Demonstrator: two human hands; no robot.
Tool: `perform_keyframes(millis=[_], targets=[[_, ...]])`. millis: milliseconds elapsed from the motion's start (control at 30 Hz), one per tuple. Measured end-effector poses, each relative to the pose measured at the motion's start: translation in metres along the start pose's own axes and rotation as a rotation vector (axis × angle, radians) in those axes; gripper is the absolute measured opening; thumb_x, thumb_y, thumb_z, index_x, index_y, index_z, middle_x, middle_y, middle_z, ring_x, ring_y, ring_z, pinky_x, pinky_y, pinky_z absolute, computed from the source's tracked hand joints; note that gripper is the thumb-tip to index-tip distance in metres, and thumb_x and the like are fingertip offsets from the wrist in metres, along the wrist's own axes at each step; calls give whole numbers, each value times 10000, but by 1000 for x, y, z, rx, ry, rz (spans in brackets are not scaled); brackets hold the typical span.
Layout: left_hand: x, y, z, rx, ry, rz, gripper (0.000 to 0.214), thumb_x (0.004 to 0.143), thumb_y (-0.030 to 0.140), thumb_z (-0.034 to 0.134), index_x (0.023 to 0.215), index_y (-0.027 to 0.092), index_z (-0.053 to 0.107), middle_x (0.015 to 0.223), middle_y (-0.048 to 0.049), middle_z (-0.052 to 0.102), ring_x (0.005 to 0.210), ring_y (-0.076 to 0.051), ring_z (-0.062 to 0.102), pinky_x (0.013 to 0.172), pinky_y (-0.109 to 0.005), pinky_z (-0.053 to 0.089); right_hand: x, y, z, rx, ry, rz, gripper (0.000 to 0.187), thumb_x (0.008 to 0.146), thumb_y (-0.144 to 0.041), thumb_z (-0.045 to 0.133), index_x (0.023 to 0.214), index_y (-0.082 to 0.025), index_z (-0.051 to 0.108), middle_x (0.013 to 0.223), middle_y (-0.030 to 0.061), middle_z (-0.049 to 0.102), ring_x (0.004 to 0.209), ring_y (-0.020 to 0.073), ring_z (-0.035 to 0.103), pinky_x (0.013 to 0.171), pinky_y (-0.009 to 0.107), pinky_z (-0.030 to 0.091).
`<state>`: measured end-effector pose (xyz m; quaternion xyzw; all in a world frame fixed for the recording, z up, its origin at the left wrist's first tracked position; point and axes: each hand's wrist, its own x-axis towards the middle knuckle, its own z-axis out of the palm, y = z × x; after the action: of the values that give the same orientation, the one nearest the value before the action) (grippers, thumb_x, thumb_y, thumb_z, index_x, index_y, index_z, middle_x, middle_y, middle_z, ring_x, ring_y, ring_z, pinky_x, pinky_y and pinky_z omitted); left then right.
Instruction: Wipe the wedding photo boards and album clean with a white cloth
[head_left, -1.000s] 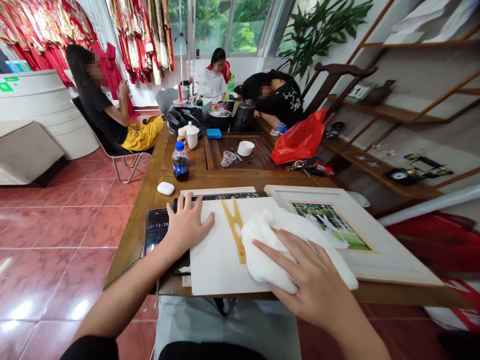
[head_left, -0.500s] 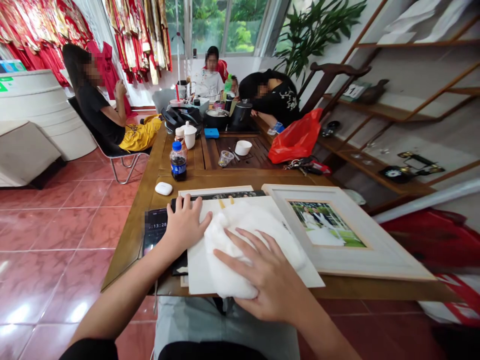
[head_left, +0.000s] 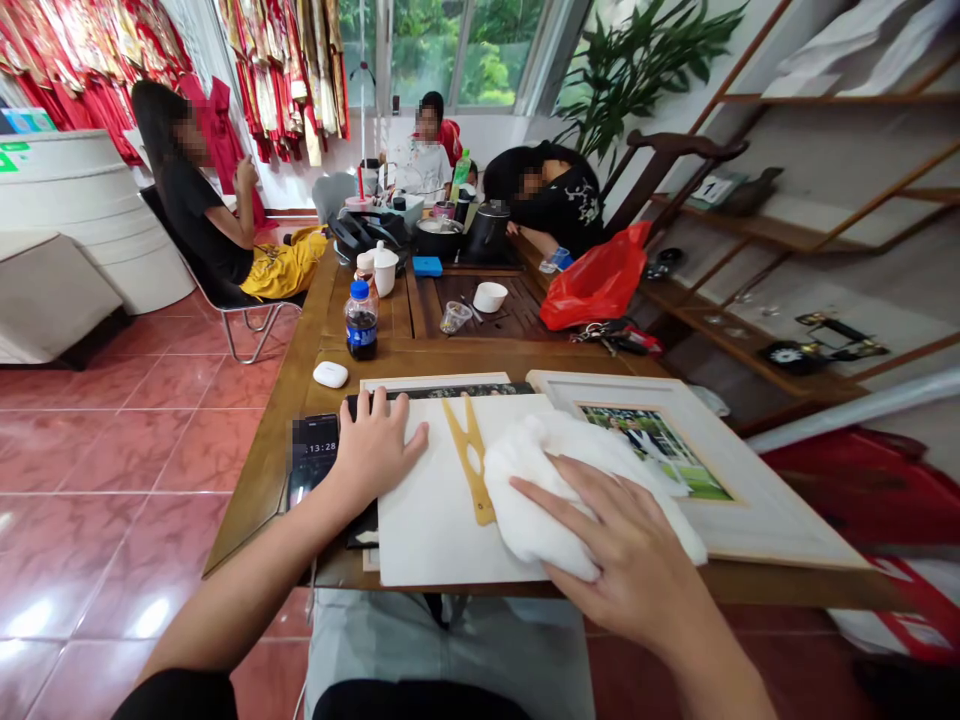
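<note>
My left hand (head_left: 379, 440) lies with fingers spread on the upper left edge of a white board (head_left: 435, 540). My right hand (head_left: 619, 540) is closed over a soft white wad of cotton-like stuffing (head_left: 532, 490), with the thumb beneath its near edge. This wad covers the board's right side and overlaps the picture frame (head_left: 780, 510), partly hiding the photo in it. Between my hands a flat yellow forked piece (head_left: 471, 465) lies on the board, its two prongs pointing away from me; the stuffing touches or nearly touches its right edge.
A phone (head_left: 313, 455), white earbud case (head_left: 330, 374) and cola bottle (head_left: 361, 322) stand left of the board. Beyond are a white cup (head_left: 490, 296), keys (head_left: 607, 335) and a red plastic bag (head_left: 596, 285). Several people sit around the far side of the table.
My right hand has moved right with the white stuffing, uncovering the yellow forked piece. The stuffing now overlaps the picture frame. My left hand stays in place on the board.
</note>
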<state>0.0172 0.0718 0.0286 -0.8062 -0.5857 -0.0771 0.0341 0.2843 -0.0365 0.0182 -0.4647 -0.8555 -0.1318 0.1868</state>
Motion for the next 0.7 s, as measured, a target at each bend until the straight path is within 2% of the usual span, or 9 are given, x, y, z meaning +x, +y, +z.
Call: perform_keyframes(millis=[233,333,433,700], targets=[[-1,-2,1,32,12,18,522,1033,532,350,1350,165,542,1414,-203,509,1309,-388,465,1064,-569,381,38,-53,5,171,-47,-193,706,751,-444,628,1428,-265,535,1516,159,469,1332,406,422,1053,614,259],[-1,-3,1,45,1,23,536,1040,549,314,1365,179,529,1424,-198,502,1296,-377,474,1057,-554,387,44,-63,7,177,-79,-223,704,742,-467,632,1413,-270,550,1516,150,485,1338,412,412,1063,628,219],[-1,-3,-1,38,-6,19,519,1034,542,339,1353,183,537,1406,-186,516,1286,-369,481,1056,-541,391,38,-56,6,172,-75,-196,693,743,-447,630,1409,-272,555,1537,145,463,1340,406,417,1062,616,242],[0,-1,-3,-5,-2,3,481,1013,525,385,1309,189,560,1385,-178,530,1286,-370,473,1057,-547,381,-3,-15,0,65,-2,-58,624,823,-382,582,1431,-246,538,1528,162,449,1294,392,483,1010,550,354]])
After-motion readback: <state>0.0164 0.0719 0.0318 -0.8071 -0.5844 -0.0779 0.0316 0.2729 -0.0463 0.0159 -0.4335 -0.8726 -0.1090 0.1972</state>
